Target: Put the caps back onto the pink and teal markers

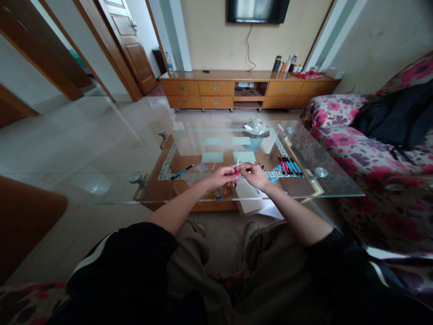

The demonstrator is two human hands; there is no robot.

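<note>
Head view: left hand (224,175) and right hand (254,175) both pinched a red pen-like piece (236,172) above the table (338,190), toward its near edge, apparently mid-handling, the next move calling for steady fingertips.

Tabletop (189,149) — smooth, glossy glass; cabinet (209,95) — wood

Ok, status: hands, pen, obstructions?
Left hand holding pink pen. Right hand: fingers at its upper end, grip unclear. No obstruction seen; blue pen and pen row lie aside.

held piece (237,172): pinkish red; pen row (290,166): red, blue, black; sofa (352,153): pink-and-dark floral; bin (253,144): pale teal
</note>
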